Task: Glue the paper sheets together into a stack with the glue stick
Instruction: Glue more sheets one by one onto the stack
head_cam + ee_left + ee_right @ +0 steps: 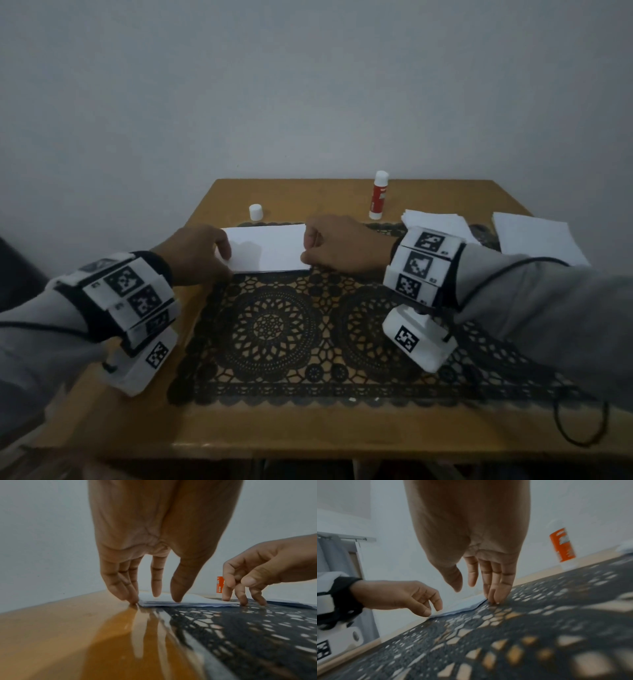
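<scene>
Centrally, a low stack of white paper sheets lies flat on the far part of a black lace mat, which covers most of a wooden table. The left hand stands at the stack's left end with its fingers extended downward: in the left wrist view the thumb tip presses on the top sheet, the index finger hangs just over it, and the other fingertips touch the table at the stack's left edge. The right hand stands at the stack's right end, fingers stretched down and relaxed, its fingertips on the mat right against the paper's edge, the thumb lifted clear. Neither hand grips anything.

Behind the stack, a glue stick with a red-orange label stands upright on the bare wood, uncapped; whether any glue shows at its top cannot be told. Its white cap stands apart to the left, also on the wood. Two further piles of white paper lie at the table's right side, near the right wrist.
</scene>
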A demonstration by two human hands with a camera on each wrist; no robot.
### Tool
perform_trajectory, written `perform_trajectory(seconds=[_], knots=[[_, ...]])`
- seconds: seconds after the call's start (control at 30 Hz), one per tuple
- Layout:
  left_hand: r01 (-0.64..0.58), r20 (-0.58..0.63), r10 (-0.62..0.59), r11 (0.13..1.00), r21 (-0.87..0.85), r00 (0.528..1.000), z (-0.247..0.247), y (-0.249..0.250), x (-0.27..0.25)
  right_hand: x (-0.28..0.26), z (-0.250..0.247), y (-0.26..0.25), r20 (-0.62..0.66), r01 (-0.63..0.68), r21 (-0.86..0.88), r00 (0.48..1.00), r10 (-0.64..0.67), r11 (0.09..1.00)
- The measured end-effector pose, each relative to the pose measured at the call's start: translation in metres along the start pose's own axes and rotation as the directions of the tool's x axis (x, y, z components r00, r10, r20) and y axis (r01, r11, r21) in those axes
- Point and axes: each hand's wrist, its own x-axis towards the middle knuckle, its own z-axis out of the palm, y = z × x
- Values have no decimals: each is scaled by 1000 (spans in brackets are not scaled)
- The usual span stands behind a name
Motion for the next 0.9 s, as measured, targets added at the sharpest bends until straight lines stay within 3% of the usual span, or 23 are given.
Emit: perform_trajectory(seconds=[0.17, 0.33, 0.5, 0.67, 0.9], knots=[[-92, -138, 93, 996, 11, 986, -4, 18, -9, -31, -29, 38, -162, -9, -103, 987, -8, 995], [-317, -136, 323, 946, 63, 936, 0, 64, -20, -78, -56, 107, -356, -210, -210, 926, 126, 955], [-506, -96, 505, 863, 15, 858, 14, 135, -16, -111, -66, 155, -399, -363, -206, 879, 261, 909], [-628, -21, 628, 778, 2, 778, 36, 203, -2, -110, -64, 162, -428, -353, -119, 861, 273, 928], [-655, 63, 653, 748, 109, 755, 61, 253, 23, -107, -63, 160, -442, -377, -122, 849, 290, 918]])
